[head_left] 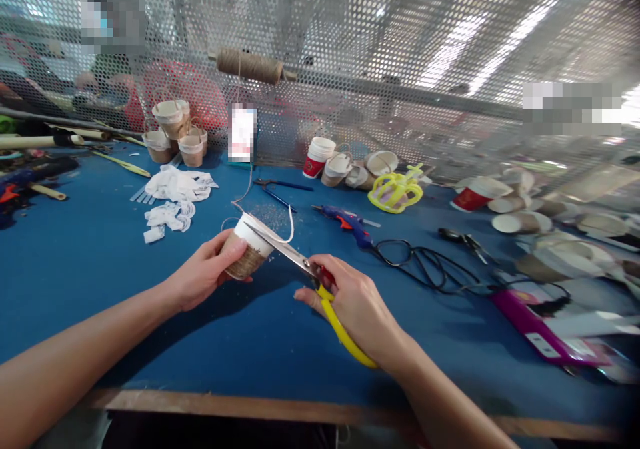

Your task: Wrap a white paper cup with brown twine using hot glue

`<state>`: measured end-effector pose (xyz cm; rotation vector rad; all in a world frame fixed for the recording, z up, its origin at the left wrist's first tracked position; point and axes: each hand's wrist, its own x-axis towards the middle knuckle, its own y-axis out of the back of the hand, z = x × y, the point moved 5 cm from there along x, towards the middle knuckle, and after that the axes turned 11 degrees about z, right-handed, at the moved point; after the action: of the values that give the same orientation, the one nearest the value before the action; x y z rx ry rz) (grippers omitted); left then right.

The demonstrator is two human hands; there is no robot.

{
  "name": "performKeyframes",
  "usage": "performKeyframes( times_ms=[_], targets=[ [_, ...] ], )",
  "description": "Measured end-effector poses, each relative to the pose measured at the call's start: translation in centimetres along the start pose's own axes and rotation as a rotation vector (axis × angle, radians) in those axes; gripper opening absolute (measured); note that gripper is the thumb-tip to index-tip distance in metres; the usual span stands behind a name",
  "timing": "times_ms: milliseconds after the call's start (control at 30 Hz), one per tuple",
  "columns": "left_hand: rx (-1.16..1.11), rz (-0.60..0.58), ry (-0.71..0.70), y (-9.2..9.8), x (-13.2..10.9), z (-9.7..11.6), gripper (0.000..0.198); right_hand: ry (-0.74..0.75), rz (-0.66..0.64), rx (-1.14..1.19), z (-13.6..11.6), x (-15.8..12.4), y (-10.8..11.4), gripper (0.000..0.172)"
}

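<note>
My left hand (213, 269) grips a paper cup (247, 257), its lower part wrapped in brown twine and its upper part white. The cup is tilted, held above the blue table. In my right hand (357, 302) are scissors (340, 332) with yellow handles and long metal blades. Their blades reach to the cup's white rim, where a thin white strip (291, 225) curls away from it. How far apart the blades are is hard to make out. Twine (245, 199) trails behind the cup toward a spool (250, 66) hanging at the mesh.
White scraps (177, 185) lie left of centre. A blue glue gun (345, 222) with a looped black cord, pliers (280, 185) and a yellow crown-shaped frame (395, 191) lie beyond my hands. A purple power strip (540, 329) sits at right. Wrapped cups (173, 122) stand along the mesh.
</note>
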<state>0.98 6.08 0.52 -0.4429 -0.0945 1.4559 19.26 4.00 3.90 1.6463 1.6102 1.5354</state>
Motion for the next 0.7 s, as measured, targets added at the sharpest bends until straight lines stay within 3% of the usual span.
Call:
performKeyframes(
  times_ms=[200,433,700],
  targets=[
    [0.014,0.006,-0.038,0.64,0.25,0.33,0.037,-0.019,0.000,-0.003,0.03,-0.18,0.08,0.030],
    [-0.116,-0.148,0.220,0.37,0.61,-0.50,0.040,0.018,0.015,0.031,0.20,-0.13,0.07,0.032],
    [-0.052,-0.093,0.072,0.18,0.22,-0.44,0.032,0.049,0.033,0.031,0.41,-0.07,-0.23,0.039]
  ],
)
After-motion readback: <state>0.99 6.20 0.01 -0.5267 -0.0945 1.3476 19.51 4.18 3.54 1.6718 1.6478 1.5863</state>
